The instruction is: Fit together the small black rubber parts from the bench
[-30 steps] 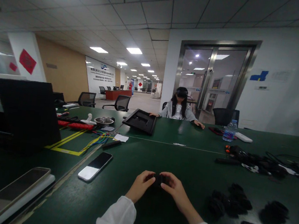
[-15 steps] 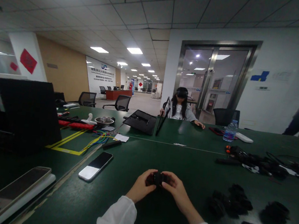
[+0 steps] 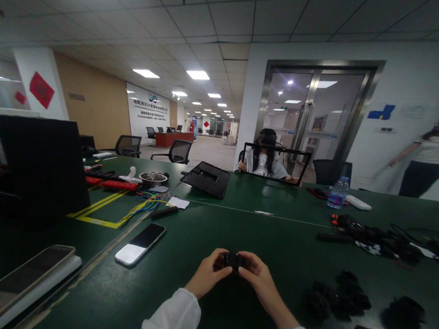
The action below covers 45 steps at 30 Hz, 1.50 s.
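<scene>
A small black part is held between both my hands just above the green table. My left hand pinches its left end with curled fingers. My right hand grips its right end the same way. Both wrists wear white sleeves. Several similar black round parts lie on the table to my right, out of reach of either hand.
A phone lies left of my hands, another phone at the near left edge. A black monitor stands at left with someone's hand on it. Across the table a seated person holds up a black frame. Cables, a water bottle.
The person opposite has lifted a black frame upright off the table. Another person has walked into view at the far right. A hand has come onto the monitor at left. My hands hardly moved.
</scene>
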### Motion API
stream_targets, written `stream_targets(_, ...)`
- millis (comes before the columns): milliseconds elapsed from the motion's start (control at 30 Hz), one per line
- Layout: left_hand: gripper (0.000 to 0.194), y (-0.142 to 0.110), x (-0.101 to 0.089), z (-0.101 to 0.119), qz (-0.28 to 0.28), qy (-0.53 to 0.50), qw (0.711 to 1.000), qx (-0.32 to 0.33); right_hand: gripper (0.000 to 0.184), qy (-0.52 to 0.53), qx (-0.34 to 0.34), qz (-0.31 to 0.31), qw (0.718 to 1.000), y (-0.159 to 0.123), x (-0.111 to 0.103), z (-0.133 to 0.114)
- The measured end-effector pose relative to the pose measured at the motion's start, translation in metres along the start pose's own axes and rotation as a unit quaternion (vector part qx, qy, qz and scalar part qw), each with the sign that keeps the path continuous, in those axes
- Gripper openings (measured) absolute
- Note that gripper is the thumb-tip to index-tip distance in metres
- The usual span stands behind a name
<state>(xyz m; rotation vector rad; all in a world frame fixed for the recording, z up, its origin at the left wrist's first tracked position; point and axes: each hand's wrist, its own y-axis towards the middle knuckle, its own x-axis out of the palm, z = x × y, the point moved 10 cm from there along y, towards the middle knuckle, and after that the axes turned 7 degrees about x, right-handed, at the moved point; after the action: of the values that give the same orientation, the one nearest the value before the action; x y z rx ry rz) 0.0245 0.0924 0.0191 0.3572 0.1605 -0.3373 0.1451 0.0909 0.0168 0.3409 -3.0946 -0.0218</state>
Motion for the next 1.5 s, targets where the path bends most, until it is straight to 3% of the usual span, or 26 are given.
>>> stream_targets(267, 0.031, -0.002, -0.006, 0.003, 0.031, 0.015, 0.999, -0.017, 0.034, 0.026, 0.012, 0.002, 1.0, -0.003, 0.001, -0.003)
stream_targets(600, 0.038, 0.001, -0.016, -0.012, 0.088, 0.025, 0.995, -0.039, 0.037, 0.063, 0.011, 0.01, 0.998, -0.002, 0.0, -0.004)
stream_targets(767, 0.044, 0.001, -0.017, -0.015, 0.096, -0.005, 0.994, -0.05, 0.037, 0.077, 0.038, 0.03, 0.996, -0.004, -0.002, -0.004)
stream_targets(1233, 0.066, -0.007, -0.027, -0.04, 0.16, -0.111, 0.97, -0.147, 0.03, 0.106, 0.035, 0.097, 0.989, -0.005, -0.021, 0.001)
stream_targets(1500, 0.06, -0.001, -0.025, -0.047, 0.161, -0.173, 0.965, -0.117, 0.029, 0.178, 0.056, 0.143, 0.972, -0.005, -0.03, 0.008)
